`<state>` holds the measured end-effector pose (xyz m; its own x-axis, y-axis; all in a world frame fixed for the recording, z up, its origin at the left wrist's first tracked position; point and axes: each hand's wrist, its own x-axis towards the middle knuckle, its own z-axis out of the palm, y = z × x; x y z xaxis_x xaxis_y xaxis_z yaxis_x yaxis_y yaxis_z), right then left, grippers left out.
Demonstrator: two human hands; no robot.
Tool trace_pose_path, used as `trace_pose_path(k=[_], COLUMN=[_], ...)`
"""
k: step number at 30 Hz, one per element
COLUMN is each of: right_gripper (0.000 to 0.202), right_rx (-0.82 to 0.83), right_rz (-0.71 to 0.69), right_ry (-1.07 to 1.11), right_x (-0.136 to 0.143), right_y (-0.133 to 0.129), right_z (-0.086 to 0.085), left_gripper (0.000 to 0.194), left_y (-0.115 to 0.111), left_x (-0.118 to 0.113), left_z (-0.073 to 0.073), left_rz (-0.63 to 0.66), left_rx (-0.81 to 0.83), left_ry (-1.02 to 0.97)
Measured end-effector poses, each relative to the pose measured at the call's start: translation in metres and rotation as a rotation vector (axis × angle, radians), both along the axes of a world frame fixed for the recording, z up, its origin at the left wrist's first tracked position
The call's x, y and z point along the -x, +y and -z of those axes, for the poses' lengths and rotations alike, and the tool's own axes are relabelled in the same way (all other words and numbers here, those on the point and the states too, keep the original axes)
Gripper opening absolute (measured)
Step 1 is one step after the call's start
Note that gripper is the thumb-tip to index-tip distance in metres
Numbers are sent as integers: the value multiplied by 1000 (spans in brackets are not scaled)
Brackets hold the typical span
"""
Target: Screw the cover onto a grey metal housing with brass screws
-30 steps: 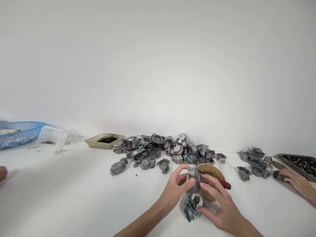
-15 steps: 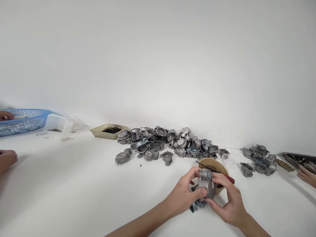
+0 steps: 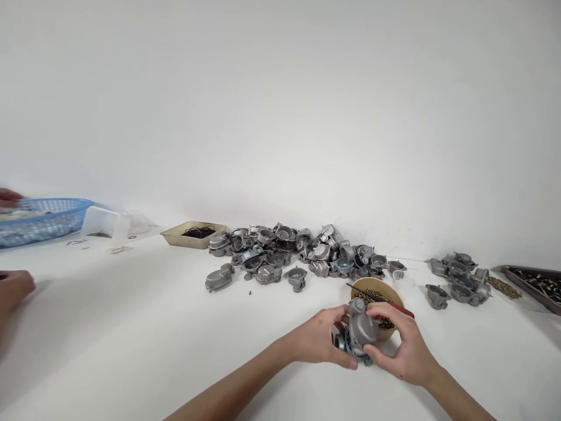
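A grey metal housing [image 3: 363, 330] is gripped between my two hands at the lower right. My left hand [image 3: 322, 336] curls round its left side, thumb low in front. From the right, my right hand [image 3: 405, 345] pinches it between thumb and fingers. Bluish metal parts [image 3: 350, 345] show under the housing, partly hidden by my fingers. Just behind stands a round tan bowl [image 3: 385, 285] of small brass-coloured pieces, with a red-handled screwdriver [image 3: 401, 310] lying across it.
A long heap of metal housings [image 3: 284, 248] lies along the wall, a smaller group [image 3: 460, 280] to the right. Further out are a tan tray [image 3: 175, 236] of black rings, a blue basket [image 3: 56, 225], a dark tray [image 3: 534, 289] and another person's hands [image 3: 15, 289] at left.
The housing in my hands has tilted and moved slightly left and down, onto the bluish parts. A person's hand at the far right has left the view; one at the basket has lifted.
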<state>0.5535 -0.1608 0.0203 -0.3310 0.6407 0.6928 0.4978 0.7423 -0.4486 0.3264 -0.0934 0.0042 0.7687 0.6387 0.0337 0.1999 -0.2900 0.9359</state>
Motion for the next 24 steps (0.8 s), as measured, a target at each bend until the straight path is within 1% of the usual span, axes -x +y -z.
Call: trace_pose_path(k=[3,7,11,15,17,19,21,23,24], right_gripper=[40,40,37,35,34,29,21,18,19], right_rx=[58,115,193,245,240,164,46,-12,-2], right_rz=[-70,-79,-61,-64,-62,-51,24,186,273], right_ry=[-17,-44,-56,-94,-131,-153,-139,-122,-126], right_x=[2,0,-1,1,0,-5,-16,-31,-38], right_y=[0,2,2,1,1,4,11,19,24], right_z=[4,11,14,13,10,7,4,2,2], left_gripper=[71,73,80,94,94,92,92,93,93], left_y=[5,9,12,17,19,19,18,17,17], left_x=[-1,1,3,2,1,0,-1,0,0], left_z=[7,7,9,19,24,26,24,21,20], left_rz=[40,68,112,186,194,186,177,172,172], left_rx=[84,162,221,244,259,270,282,297,303], left_ry=[-93,-117,-141,-232,-263,-266,-251,-235,-229])
